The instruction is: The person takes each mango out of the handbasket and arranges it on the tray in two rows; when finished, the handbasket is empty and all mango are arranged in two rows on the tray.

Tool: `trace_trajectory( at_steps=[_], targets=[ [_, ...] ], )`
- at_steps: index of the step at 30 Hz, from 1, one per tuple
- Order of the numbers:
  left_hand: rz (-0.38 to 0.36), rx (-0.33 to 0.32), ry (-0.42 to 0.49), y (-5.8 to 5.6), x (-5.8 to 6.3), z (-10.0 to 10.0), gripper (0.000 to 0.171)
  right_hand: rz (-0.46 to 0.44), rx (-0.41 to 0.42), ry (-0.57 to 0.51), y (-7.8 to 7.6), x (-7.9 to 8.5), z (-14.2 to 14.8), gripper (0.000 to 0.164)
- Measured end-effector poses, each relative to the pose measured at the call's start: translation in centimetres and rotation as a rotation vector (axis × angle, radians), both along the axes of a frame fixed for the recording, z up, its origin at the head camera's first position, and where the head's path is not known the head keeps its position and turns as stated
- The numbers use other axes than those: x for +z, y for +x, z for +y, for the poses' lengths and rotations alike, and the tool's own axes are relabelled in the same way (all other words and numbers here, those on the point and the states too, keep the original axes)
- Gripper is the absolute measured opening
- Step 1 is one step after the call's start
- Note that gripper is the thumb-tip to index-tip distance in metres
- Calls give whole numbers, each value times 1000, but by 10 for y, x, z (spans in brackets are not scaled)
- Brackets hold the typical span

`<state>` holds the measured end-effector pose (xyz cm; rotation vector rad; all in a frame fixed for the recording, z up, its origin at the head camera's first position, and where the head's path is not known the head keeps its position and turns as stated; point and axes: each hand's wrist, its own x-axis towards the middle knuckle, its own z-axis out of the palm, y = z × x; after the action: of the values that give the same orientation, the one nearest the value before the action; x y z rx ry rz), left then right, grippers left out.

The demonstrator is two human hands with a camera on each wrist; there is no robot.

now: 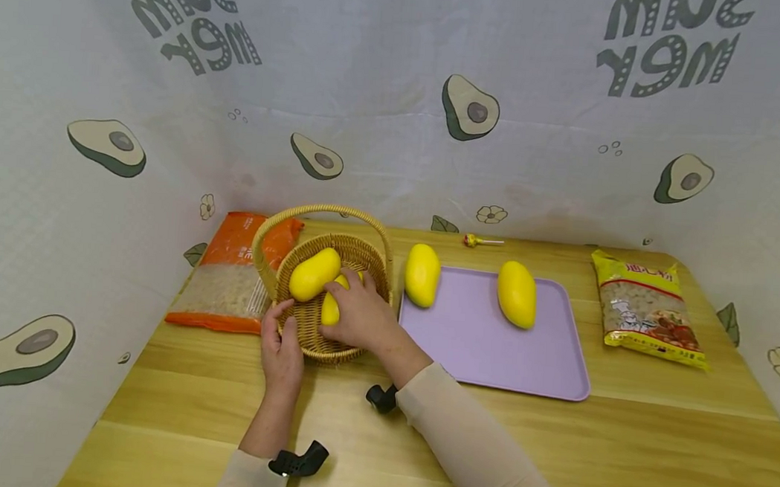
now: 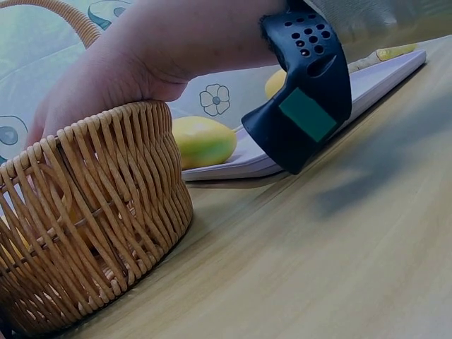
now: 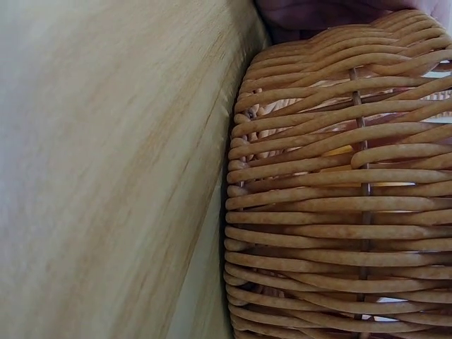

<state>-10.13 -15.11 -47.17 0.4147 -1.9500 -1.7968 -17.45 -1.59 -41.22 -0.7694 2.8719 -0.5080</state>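
Note:
A wicker basket (image 1: 310, 322) with a tall arched handle stands on the wooden table, left of centre. Inside it lies a yellow mango (image 1: 314, 275), and beside that a second mango (image 1: 330, 310) sits under my right hand (image 1: 362, 312). The right fingers reach over the rim and curl over this second mango, covering much of it. My left hand (image 1: 283, 352) rests against the basket's front left side, fingers near the rim and thumb apart. From the left wrist, the right hand (image 2: 92, 92) dips over the basket's woven wall (image 2: 106, 205).
Right of the basket lies a lilac tray (image 1: 490, 358). One mango (image 1: 422, 275) is at its back left corner, another mango (image 1: 517, 294) towards its back right. An orange bag (image 1: 227, 271) lies left, a yellow bag (image 1: 647, 311) right, a lollipop (image 1: 472, 240) behind the tray.

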Motion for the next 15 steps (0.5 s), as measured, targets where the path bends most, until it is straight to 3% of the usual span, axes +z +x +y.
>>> trace_trajectory(
  at_steps=[5, 15],
  targets=[
    [-8, -1, 8, -1, 1, 1, 32, -2, 6, -58, -1, 1, 2, 69],
    [-1, -3, 14, -1, 1, 0, 33, -30, 33, -292, 2, 13, 11, 71]
  ],
)
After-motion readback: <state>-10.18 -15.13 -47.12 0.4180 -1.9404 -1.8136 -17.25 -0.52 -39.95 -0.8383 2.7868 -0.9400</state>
